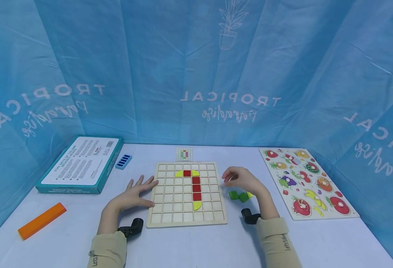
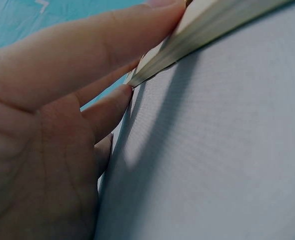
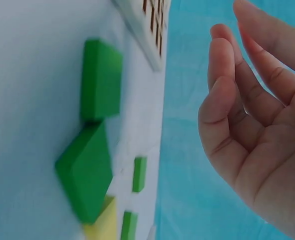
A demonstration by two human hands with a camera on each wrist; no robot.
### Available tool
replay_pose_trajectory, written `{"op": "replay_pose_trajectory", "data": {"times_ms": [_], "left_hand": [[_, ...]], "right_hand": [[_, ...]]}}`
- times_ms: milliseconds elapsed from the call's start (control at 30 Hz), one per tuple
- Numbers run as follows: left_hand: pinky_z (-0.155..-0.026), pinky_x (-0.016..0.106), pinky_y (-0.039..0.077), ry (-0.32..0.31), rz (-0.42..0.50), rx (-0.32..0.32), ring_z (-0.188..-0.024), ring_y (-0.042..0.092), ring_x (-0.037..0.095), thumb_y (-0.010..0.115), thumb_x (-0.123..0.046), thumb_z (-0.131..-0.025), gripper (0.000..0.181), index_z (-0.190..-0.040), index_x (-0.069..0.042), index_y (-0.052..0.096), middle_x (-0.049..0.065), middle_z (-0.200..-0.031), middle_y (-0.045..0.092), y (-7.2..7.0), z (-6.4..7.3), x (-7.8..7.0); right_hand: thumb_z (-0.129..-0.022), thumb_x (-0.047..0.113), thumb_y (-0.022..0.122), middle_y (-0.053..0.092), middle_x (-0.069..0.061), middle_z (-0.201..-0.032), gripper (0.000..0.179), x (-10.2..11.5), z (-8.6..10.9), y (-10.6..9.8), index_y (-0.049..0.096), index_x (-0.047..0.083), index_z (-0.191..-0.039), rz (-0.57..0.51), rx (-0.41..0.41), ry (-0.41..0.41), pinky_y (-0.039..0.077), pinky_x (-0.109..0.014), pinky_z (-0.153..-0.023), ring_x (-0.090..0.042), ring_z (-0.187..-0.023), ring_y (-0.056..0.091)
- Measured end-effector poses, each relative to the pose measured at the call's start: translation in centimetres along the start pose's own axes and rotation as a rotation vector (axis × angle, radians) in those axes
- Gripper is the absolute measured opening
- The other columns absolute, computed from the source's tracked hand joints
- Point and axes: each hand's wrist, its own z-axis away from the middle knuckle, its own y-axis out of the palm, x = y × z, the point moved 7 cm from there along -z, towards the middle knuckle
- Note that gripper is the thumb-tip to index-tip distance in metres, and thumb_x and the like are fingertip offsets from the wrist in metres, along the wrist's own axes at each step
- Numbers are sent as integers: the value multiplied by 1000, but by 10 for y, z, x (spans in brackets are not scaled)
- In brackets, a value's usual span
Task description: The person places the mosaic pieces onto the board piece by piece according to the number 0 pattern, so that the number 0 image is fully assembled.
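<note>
Backing grid board [image 1: 178, 198] — mirrored "TROPICAL" lettering [image 1: 232, 97]

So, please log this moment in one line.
left hand: touches edge of grid board | right hand: empty, near green blocks | on board: red pieces, yellow pieces

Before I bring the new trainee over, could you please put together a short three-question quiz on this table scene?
1. Count: how many red squares sit on the wooden board?
2. True or false: the left hand touches the wooden board's right edge, as the person sees it.
3. Name it: in the head view, what lies flat on the table just beyond the wooden board's far edge?

Key
1. Four: one in a row between two yellow pieces, and three in a column.
2. False; it touches the left edge.
3. A small card with a coloured grid pattern.
</note>
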Motion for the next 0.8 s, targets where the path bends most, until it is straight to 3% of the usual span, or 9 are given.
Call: {"op": "replay_pose_trajectory", "data": {"times_ms": [433,667,800], "left_hand": [[-108,55,-18,2,7,4,-139,-11,39,75,-38,-67,92,-143,-8,34,16,-152,15,0,0,0],[-108,55,-18,11,5,6,-139,-10,39,75,-38,-67,91,-143,-8,34,17,-152,15,0,0,1],[-109,55,-17,9,3,3,-139,-10,40,75,-38,-67,91,-142,-7,35,17,-152,16,0,0,0]], "right_hand": [[-82,9,67,64,-7,-92,18,-33,4,-7,63,3,-98,-44,27,54,47,-31,-75,-19,-85,56],[-76,4,71,60,-7,-92,23,-42,6,-1,62,1,-97,-98,104,57,47,-29,-69,-20,-79,53],[-72,1,74,59,-6,-86,25,-44,6,4,62,3,-94,-75,150,80,46,-28,-64,-19,-73,51]]}}
